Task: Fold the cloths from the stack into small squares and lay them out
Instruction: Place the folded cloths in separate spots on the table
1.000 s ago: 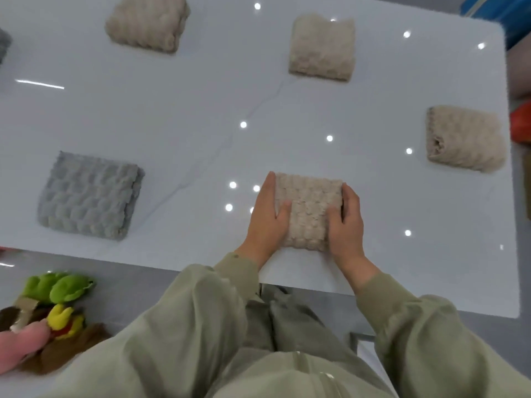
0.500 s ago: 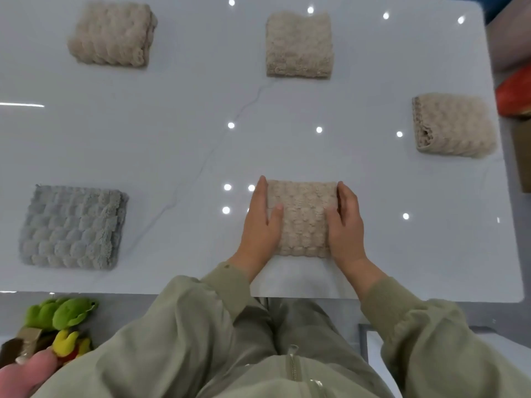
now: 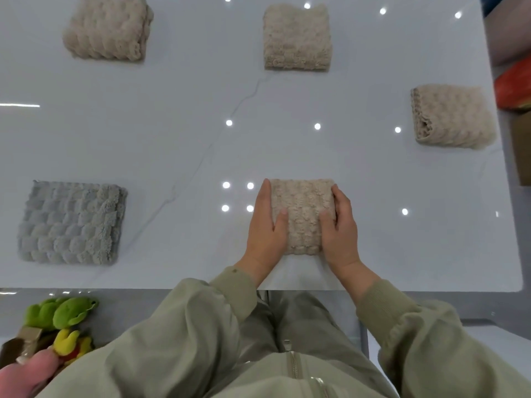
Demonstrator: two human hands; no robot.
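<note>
Nothing much moved since half second back: both hands stay pressed to same folded beige cloth point(image 3: 303, 208), which sits where it was, near front edge of white worktop point(image 3: 172, 124). Left hand point(image 3: 265, 225) flat along cloth's left side, fingers straight, thumb on top. Right hand point(image 3: 340, 228) against right side, fingers nearly straight, thumb on top. Grey folded cloth point(image 3: 71, 222) well off to left. Three more beige squares farther back: point(image 3: 107, 28), point(image 3: 297, 38), point(image 3: 452, 116)
</note>
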